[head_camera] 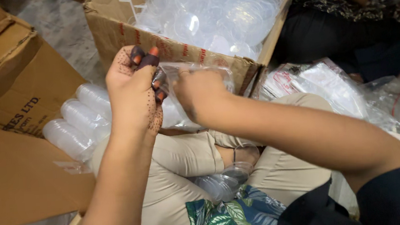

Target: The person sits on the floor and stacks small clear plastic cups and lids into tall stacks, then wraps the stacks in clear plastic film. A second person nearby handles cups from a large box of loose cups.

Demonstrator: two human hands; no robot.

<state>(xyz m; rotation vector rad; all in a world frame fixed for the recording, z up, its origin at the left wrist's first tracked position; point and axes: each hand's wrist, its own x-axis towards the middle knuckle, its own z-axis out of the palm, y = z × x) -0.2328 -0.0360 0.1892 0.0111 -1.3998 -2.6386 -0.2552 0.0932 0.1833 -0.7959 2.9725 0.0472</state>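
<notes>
In the middle of the frame, the left hand (pixel 132 91) and the right hand (pixel 200 91) are both pinching a small clear plastic bag (pixel 178 73). The bag is sitting right between them, touching both. Behind it, a cardboard box (pixel 122 35) is holding clear lids (pixel 211 11).

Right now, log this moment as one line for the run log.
left hand: gripping clear plastic bag | right hand: gripping same bag | cardboard box of clear lids behind | stacked clear cups at left
</notes>
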